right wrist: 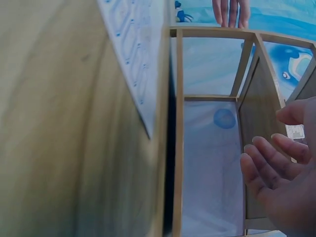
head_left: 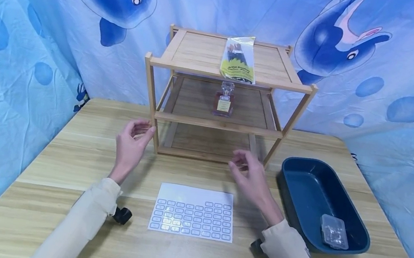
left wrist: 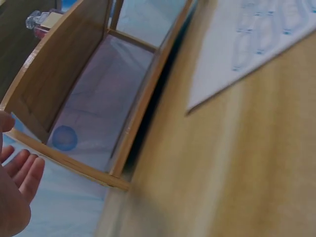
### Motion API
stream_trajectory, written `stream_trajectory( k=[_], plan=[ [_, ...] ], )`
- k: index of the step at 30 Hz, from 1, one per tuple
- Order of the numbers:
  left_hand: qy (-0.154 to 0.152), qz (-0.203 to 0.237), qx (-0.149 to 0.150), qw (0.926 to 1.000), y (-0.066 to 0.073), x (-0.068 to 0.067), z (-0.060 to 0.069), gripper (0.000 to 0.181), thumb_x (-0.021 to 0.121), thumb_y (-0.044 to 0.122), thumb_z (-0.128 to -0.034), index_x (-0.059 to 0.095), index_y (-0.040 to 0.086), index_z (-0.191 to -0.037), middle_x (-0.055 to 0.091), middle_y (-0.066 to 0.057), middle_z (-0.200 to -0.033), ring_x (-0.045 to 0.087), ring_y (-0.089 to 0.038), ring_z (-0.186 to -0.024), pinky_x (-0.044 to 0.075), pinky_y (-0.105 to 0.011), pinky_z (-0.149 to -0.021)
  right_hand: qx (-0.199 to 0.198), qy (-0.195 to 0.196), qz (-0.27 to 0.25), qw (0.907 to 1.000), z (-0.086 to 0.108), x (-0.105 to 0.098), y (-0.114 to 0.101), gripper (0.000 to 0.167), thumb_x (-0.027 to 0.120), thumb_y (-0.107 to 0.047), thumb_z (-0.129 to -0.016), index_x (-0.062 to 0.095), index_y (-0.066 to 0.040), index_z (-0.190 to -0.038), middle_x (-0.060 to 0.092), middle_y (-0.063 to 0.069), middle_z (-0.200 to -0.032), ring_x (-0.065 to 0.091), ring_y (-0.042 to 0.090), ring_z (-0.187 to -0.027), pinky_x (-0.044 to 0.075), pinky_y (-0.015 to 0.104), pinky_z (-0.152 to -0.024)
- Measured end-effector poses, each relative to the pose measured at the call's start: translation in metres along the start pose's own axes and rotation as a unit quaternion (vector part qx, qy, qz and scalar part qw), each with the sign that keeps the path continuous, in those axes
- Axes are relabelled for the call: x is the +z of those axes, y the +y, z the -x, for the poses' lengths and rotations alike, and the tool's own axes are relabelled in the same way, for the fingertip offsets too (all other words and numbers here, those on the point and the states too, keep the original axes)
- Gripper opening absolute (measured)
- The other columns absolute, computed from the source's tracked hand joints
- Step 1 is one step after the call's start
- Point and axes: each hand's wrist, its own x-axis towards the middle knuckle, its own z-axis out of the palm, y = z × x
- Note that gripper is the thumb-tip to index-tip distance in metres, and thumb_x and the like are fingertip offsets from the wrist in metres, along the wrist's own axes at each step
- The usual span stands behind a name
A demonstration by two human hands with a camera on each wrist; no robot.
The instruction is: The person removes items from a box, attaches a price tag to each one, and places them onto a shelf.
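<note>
My left hand (head_left: 131, 149) is raised beside the left front leg of a three-tier wooden rack (head_left: 215, 124), its fingers loosely bent around nothing. Whether it touches the leg I cannot tell. In front of the rack's lower right part, my right hand (head_left: 253, 182) hovers with relaxed, curved fingers and an empty palm (right wrist: 291, 182). On the middle shelf stands a perfume bottle (head_left: 224, 100) with a clear stopper and pinkish-amber contents. A yellow-and-white packet of artist brushes (head_left: 239, 60) lies on the top shelf, its front end over the edge.
A white sheet printed with rows of small boxes (head_left: 193, 212) lies on the wooden table (head_left: 44, 198) between my forearms. To the right, a dark blue basin (head_left: 305, 184) holds a clear plastic box (head_left: 334, 232). Blue dolphin-print cloth (head_left: 226, 2) hangs behind and around the table.
</note>
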Motion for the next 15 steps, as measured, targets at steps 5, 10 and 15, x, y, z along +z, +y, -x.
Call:
stream_trajectory(
  k=[5, 10, 15],
  plan=[
    [-0.049, -0.053, -0.041, 0.9966, -0.004, -0.005, 0.012, 0.038, 0.073, 0.019, -0.0981, 0.061, -0.004, -0.126, 0.069, -0.017, -0.117, 0.065, -0.026, -0.104, 0.053, -0.018, -0.080, 0.004, -0.003, 0.003, 1.0000, 0.006, -0.001, 0.007, 0.031, 0.069, -0.003, -0.097, 0.060, 0.004, -0.126, 0.067, 0.014, -0.110, 0.065, 0.028, -0.101, 0.056, 0.045, -0.086],
    [-0.078, -0.076, -0.053, 0.9926, -0.007, -0.010, 0.023, 0.039, 0.073, 0.019, -0.0977, 0.060, -0.003, -0.127, 0.068, -0.018, -0.118, 0.065, -0.030, -0.105, 0.051, -0.015, -0.078, 0.005, -0.014, -0.001, 0.9999, 0.010, -0.001, 0.011, 0.031, 0.069, -0.003, -0.097, 0.061, 0.005, -0.125, 0.067, 0.012, -0.107, 0.064, 0.027, -0.100, 0.057, 0.045, -0.085],
    [-0.119, -0.080, -0.046, 0.9886, -0.009, -0.007, 0.033, 0.033, 0.073, 0.014, -0.0973, 0.063, -0.005, -0.122, 0.069, -0.020, -0.115, 0.066, -0.032, -0.105, 0.054, -0.019, -0.081, 0.006, -0.018, 0.000, 0.9998, 0.014, -0.001, 0.015, 0.032, 0.069, -0.003, -0.097, 0.060, 0.007, -0.126, 0.067, 0.011, -0.107, 0.065, 0.026, -0.100, 0.056, 0.045, -0.085]
  ],
)
